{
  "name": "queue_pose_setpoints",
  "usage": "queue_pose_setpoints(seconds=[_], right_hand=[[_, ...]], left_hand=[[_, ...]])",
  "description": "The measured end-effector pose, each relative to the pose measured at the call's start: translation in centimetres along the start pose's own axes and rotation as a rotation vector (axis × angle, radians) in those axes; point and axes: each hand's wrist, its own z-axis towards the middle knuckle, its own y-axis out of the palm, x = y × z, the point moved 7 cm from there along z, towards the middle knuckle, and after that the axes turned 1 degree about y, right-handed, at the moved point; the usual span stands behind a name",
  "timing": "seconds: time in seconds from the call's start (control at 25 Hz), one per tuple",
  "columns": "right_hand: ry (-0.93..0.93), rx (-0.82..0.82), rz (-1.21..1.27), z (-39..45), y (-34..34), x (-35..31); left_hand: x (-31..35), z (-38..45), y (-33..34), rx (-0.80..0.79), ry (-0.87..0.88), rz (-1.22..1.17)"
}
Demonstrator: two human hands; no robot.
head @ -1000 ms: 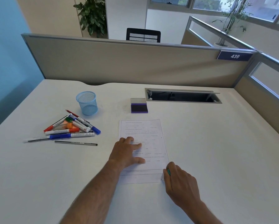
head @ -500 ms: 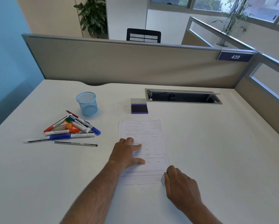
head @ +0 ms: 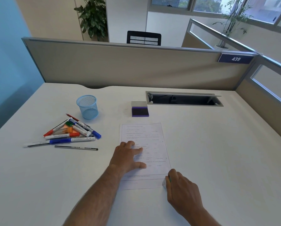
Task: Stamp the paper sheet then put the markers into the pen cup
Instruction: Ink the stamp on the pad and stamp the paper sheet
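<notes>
A printed paper sheet (head: pixel 150 137) lies on the white desk. My left hand (head: pixel 127 158) rests flat on its left half, fingers spread. My right hand (head: pixel 181 189) is closed around a small stamp (head: pixel 165 182), white with a green part, pressed down at the sheet's lower right corner. The stamp is mostly hidden by my fingers. An open purple ink pad (head: pixel 140 110) sits beyond the sheet. A pile of markers and pens (head: pixel 71 133) lies to the left. The blue mesh pen cup (head: pixel 87 107) stands upright just behind the pile.
A beige divider (head: pixel 128 66) bounds the desk at the back and right. An open cable tray slot (head: pixel 183 99) is cut into the desk behind the ink pad. A thin dark pen (head: pixel 76 147) lies apart, in front of the pile.
My right hand with the stamp slid slightly down toward me along the sheet's lower right corner. My left hand stayed flat on the paper.
</notes>
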Motion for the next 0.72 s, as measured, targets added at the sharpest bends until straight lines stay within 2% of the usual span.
queue_pose_setpoints(seconds=[0.48, 0.72], right_hand=[[0.0, -0.052, -0.007, 2.1, 0.2, -0.2], [-0.01, -0.029, 0.012, 1.7, 0.3, 0.1]], left_hand=[[-0.1, 0.0, 0.2, -0.009, -0.01, -0.022], [-0.1, 0.1, 0.2, -0.017, -0.013, -0.013]])
